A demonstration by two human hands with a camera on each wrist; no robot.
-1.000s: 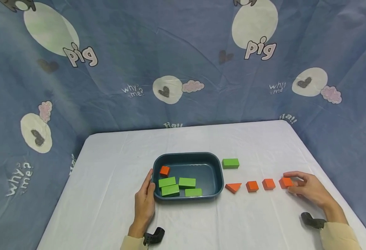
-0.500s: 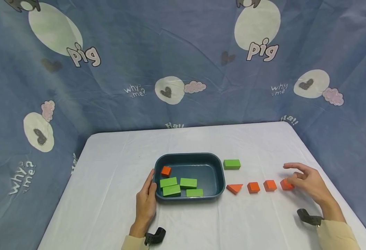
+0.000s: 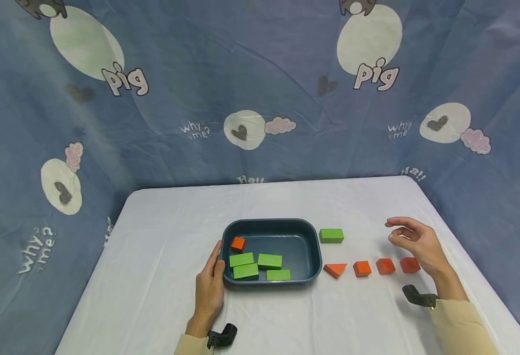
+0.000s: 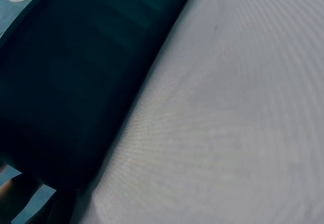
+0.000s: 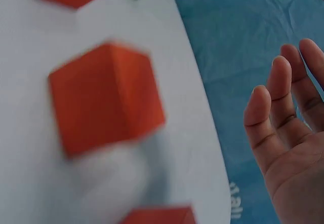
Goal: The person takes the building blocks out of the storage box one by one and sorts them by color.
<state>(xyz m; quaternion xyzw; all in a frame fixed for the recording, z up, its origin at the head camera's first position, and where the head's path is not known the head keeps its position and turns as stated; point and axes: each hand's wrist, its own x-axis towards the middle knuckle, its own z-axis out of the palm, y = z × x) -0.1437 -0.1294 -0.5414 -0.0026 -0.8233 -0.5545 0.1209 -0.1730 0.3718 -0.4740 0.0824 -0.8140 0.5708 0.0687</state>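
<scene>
While the rightmost solid orange cube [image 3: 410, 265] lies free on the white cloth-covered table [image 3: 153, 246], the right hand [image 3: 420, 242] has lifted off it, fingers apart and empty: seemingly let go. Left, the left hand [image 3: 209, 293] rests straight-fingered against the dark teal plastic tray [image 3: 282, 242]; beyond hangs a blue printed fabric backdrop [image 3: 175, 88].

We read lettering only on blue cloth [image 3: 189, 54] behind desk [image 3: 162, 246]. Head view: left "pig" [image 3: 125, 80], right "pig" [image 3: 376, 75], pale letters, dark outlines. Lower, smaller white script: centre "why? me?" [image 3: 195, 130], right "why? me?" [image 3: 399, 130], steeply tilted left "why? me?" [image 3: 37, 250]. Near desk's far edge, we read centre "Ha!!" [image 3: 250, 180], right "Ha!!" [image 3: 413, 172]; left scrap [image 3: 108, 231] of lettering too small for us. Right wrist view: sideways letters [image 5: 235, 201] on cloth, partly hidden, we cannot read surely.
</scene>
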